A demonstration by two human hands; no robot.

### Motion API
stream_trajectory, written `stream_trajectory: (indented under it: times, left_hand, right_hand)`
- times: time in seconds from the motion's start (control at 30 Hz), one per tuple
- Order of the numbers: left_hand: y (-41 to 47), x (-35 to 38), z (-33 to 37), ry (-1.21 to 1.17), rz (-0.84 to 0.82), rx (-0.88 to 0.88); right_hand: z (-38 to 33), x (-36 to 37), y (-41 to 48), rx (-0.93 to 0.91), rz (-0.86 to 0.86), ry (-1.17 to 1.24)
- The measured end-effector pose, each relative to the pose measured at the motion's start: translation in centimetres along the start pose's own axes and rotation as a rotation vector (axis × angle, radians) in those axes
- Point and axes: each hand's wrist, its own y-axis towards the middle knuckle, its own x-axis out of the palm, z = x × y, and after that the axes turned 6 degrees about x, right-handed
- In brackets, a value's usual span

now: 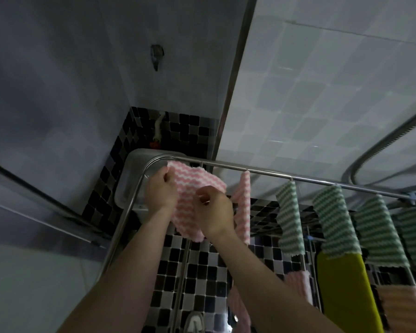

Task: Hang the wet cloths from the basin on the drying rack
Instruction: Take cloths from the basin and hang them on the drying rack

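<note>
Head view: my left hand (160,188) and right hand (215,210) both grip the pink cloth (192,186), fingers curled on its edges, at the drying rack (322,180) near its round steel top bar. Fleecy pink-white zigzag pile. Green-striped cloths (290,212) hang alongside.

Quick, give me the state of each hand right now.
Left hand: closed, its grip on the upper left edge of the pink cloth.
Right hand: closed, pinching the same cloth's right edge.
</note>
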Motion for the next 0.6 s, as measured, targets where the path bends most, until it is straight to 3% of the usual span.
stream_trajectory:
  times: [0.1,0.23,0.33,0.47,0.6]
  left_hand:
    - [-0.4,0.5,-0.6,-0.005,-0.037,-0.027]
    - [-0.9,0.0,-0.4,-0.138,-0.210,-0.122]
    - [-2.6,-2.0,0.2,-0.106,-0.318,-0.050]
    - [-6.3,-3.8,1.1,0.073,-0.531,0.100]
    - [-8.0,-3.9,1.5,0.099,-0.559,0.238]
  right_hand:
    - [0.6,0.4,-0.1,-0.023,-0.030,0.024]
    - [1.8,0.8,0.3,0.195,-0.027,0.283]
    - [2.3,0.7,0.8,0.240,-0.073,0.245]
    - [1.9,0.3,0.7,0.167,-0.145,0.171]
    - [1.9,0.1,-0.3,0.002,-0.197,0.144]
